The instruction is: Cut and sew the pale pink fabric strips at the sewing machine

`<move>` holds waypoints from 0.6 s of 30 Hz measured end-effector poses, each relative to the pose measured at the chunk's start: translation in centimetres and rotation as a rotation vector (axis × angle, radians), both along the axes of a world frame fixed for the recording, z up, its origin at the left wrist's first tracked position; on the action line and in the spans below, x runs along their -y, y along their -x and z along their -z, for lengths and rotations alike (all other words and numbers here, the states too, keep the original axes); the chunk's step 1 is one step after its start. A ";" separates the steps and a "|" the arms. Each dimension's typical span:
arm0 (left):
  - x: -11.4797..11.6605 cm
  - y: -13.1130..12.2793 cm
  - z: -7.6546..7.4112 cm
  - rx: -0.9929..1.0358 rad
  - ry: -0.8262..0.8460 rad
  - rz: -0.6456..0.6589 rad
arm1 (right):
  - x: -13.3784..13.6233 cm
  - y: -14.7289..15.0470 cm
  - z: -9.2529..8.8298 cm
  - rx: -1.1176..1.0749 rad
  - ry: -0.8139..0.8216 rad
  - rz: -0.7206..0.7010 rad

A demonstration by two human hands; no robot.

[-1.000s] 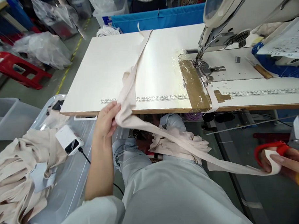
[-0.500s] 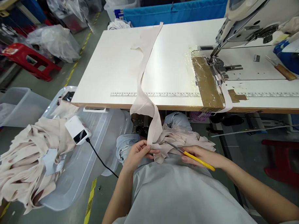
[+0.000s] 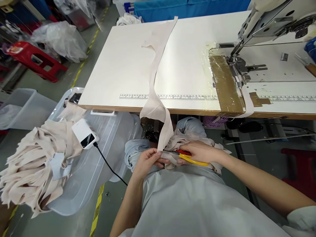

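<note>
A long beige fabric strip [image 3: 156,80] runs across the white sewing table [image 3: 123,62] and hangs over its front edge down to my lap. My left hand [image 3: 147,159] pinches the strip's lower end. My right hand [image 3: 197,151] grips red-and-yellow scissors [image 3: 187,157], their blades closed on the strip right beside my left fingers. More beige fabric [image 3: 196,142] is bunched on my lap under both hands.
The sewing machine [image 3: 267,29] stands at the table's right, with brown tape [image 3: 225,84] before its needle. At my left, a clear plastic bin [image 3: 100,144] holds a heap of beige strips [image 3: 32,166] and a white device [image 3: 85,134] on a cable. A red stool [image 3: 33,58] stands beyond.
My right hand has swung in from the far right to my lap with the scissors. My left hand dropped from the table edge. The blades have now reached the strip.
</note>
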State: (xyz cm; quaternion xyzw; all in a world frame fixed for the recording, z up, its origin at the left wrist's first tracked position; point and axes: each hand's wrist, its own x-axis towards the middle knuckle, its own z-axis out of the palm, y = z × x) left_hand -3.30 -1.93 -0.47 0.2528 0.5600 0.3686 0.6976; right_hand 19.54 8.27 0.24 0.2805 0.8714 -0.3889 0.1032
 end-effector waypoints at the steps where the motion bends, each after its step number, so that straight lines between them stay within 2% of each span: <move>1: 0.0 0.0 0.0 0.003 0.004 -0.008 | 0.2 0.0 0.1 0.021 -0.054 -0.004; 5: 0.0 -0.1 0.3 0.006 0.004 -0.019 | 0.6 0.0 0.2 0.056 -0.157 0.010; 11: 0.0 0.1 0.4 -0.025 -0.002 0.007 | 0.8 0.0 0.0 0.016 -0.150 0.029; 18: -0.1 -0.1 0.3 -0.041 0.015 -0.006 | 0.7 -0.2 0.7 -0.031 -0.137 0.073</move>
